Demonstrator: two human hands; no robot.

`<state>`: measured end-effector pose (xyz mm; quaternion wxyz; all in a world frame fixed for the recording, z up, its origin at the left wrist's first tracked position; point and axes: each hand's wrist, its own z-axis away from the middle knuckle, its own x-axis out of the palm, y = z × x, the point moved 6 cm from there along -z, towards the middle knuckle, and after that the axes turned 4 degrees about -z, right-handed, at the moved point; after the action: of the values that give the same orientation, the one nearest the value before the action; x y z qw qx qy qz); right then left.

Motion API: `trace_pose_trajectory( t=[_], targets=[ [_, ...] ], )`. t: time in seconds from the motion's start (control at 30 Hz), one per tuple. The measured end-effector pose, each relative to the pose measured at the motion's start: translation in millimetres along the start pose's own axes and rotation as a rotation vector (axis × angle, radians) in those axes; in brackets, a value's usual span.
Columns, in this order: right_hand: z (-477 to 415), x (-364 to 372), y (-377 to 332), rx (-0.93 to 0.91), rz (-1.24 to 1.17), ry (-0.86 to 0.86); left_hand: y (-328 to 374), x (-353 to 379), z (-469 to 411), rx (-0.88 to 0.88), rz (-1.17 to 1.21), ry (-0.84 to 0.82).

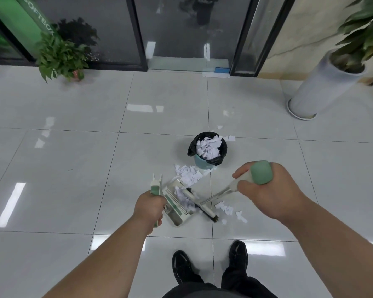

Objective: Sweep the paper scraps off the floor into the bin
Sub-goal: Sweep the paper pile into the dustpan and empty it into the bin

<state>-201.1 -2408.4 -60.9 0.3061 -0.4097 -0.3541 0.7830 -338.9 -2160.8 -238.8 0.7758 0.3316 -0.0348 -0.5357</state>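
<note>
- A small blue bin (202,164) with a black liner is shown on a glossy tiled floor (73,168), heaped with white paper scraps.
- More paper scraps (188,174) are piled on the floor just in front of the bin, on the person's side; a thinner scatter lies farther from the bin.
- A dustpan (177,208) is held near the bin, its upright handle gripped by the curled left hand (149,208); some scraps are already inside.
- The green grip of a broom (261,172) is clasped by the right hand (265,188).
- The brush head (200,206) is set at the pan's mouth, its long axis running diagonally away from the bin.
- The thinner scatter lies beyond the brush, away from the pan and nearer the right hand, so a stroke toward the pan is judged likely.
</note>
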Motion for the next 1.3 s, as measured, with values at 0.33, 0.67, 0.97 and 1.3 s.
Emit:
trace_pose_trajectory(
  t=[0.33, 0.67, 0.97, 1.3],
  targets=[
    [0, 22, -31, -0.181, 0.168, -0.052, -11, -45, 22, -0.021, 0.079, 0.097],
    [-22, 73, -22, -0.282, 0.383, -0.076, -31, -76, 17, -0.107, 0.129, 0.143],
    [-21, 87, 4, -0.136, 0.186, -0.165, -31, -67, -6, -0.095, 0.138, 0.096],
    [-7, 40, -38, -0.170, 0.019, -0.153, -20, -52, -2, -0.042, 0.142, 0.040]
  ],
)
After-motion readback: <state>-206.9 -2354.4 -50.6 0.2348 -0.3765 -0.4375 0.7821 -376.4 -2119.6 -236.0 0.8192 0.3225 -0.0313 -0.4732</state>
